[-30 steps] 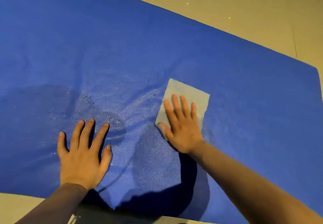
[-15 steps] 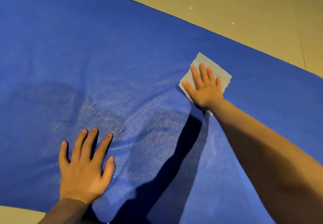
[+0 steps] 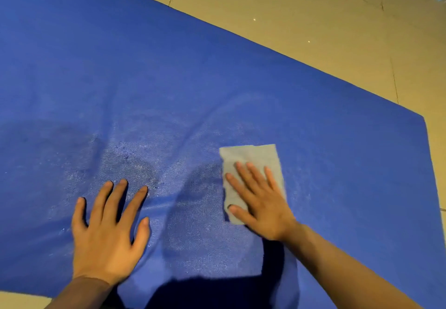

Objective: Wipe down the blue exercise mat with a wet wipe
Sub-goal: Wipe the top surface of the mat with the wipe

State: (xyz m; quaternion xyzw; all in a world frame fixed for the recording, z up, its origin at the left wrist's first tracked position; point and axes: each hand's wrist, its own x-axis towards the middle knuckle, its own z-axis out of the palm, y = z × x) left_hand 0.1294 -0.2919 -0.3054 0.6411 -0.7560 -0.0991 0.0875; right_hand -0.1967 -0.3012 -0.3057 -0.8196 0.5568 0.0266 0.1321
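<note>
The blue exercise mat [image 3: 169,79] lies flat on the floor and fills most of the view. A pale grey wet wipe [image 3: 251,156] lies spread on it, right of centre. My right hand [image 3: 260,202] presses flat on the wipe's near half with straight fingers. My left hand [image 3: 108,234] rests flat on the bare mat near the front edge, fingers spread. Wet, shiny streaks mark the mat between and beyond the two hands.
Beige floor tiles [image 3: 313,19] with dark grout lines lie beyond the mat's far edge and to its right. A strip of the same floor shows at the bottom left. My shadow falls on the mat's near edge.
My right hand slid the wipe out toward the mat's far edge, then drew it back toward me. My left hand stayed pressed in place.
</note>
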